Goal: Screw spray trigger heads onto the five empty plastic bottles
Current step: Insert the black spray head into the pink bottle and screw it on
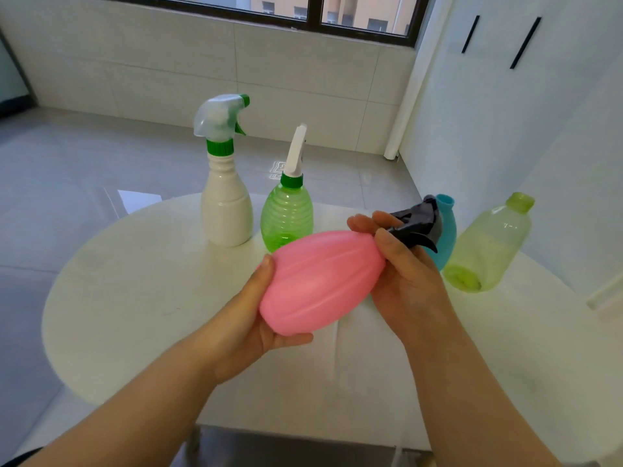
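Observation:
My left hand (251, 318) cradles a pink ribbed bottle (317, 281) tilted on its side above the table. At its neck sits a black spray trigger head (418, 224), and my right hand (401, 264) grips the neck and that head. A white bottle (226, 207) with a clear and green trigger head (220, 117) stands upright at the back. Beside it stands a green ribbed bottle (286, 217) with a white trigger head (296, 151). A blue bottle (445, 230), open-topped, is partly hidden behind the black head. A pale yellow-green bottle (488, 244) stands open at the right.
All bottles rest on a round white table (135, 298) over a grey tiled floor. A white wall and cabinet doors stand close on the right, with a window at the back.

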`<state>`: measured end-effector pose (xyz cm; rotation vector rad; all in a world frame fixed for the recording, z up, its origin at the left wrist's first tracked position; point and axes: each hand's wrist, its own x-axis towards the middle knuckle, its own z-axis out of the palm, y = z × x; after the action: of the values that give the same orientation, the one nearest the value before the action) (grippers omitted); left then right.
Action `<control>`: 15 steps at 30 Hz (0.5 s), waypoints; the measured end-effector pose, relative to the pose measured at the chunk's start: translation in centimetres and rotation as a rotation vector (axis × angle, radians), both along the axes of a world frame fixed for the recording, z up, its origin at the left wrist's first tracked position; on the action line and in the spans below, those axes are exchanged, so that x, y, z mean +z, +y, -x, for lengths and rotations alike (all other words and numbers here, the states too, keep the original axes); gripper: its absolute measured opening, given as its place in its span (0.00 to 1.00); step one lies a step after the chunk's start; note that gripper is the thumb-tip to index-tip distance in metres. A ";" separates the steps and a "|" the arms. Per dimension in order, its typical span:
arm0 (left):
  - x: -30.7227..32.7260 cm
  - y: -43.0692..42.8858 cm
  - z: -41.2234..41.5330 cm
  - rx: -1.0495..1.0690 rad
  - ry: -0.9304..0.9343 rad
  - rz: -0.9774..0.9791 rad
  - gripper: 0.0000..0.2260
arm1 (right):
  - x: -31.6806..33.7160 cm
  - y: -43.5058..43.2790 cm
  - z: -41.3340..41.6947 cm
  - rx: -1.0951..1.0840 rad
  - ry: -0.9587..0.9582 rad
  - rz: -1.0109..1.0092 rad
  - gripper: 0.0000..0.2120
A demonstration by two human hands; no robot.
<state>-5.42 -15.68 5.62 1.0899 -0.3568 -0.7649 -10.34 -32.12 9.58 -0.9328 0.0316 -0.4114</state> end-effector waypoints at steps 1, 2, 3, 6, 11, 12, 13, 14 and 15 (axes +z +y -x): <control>0.0 0.3 -0.1 -0.020 0.001 0.002 0.28 | 0.1 0.0 0.0 -0.004 0.013 0.017 0.07; 0.0 0.4 -0.1 0.019 -0.047 -0.007 0.31 | 0.0 0.0 -0.1 -0.015 0.034 0.012 0.06; -0.2 0.4 -0.1 0.092 -0.154 -0.042 0.34 | -0.1 0.0 -0.2 -0.037 0.069 -0.010 0.06; -0.7 0.2 0.3 0.347 -0.728 -0.258 0.35 | -0.9 0.3 -0.6 -0.142 0.213 -0.111 0.03; -1.1 0.0 0.4 0.409 -0.802 -0.246 0.37 | -0.6 0.3 -0.5 -0.021 0.178 -0.124 0.08; -0.9 0.0 0.2 0.400 -0.743 -0.233 0.37 | -0.3 0.3 -0.4 0.024 0.144 -0.116 0.11; -0.8 0.1 0.0 0.386 -0.693 -0.216 0.36 | -0.1 0.3 -0.3 0.039 0.119 -0.090 0.12; -0.7 0.1 0.0 0.378 -0.656 -0.211 0.36 | 0.0 0.4 -0.3 0.024 0.105 -0.054 0.10; -0.7 0.0 0.2 0.379 -0.658 -0.216 0.36 | -0.1 0.5 -0.3 -0.014 0.104 -0.029 0.08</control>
<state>-5.60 -15.64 4.90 1.5514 -0.6065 -0.0892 -10.01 -31.64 9.50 -0.9248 0.1386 -0.3748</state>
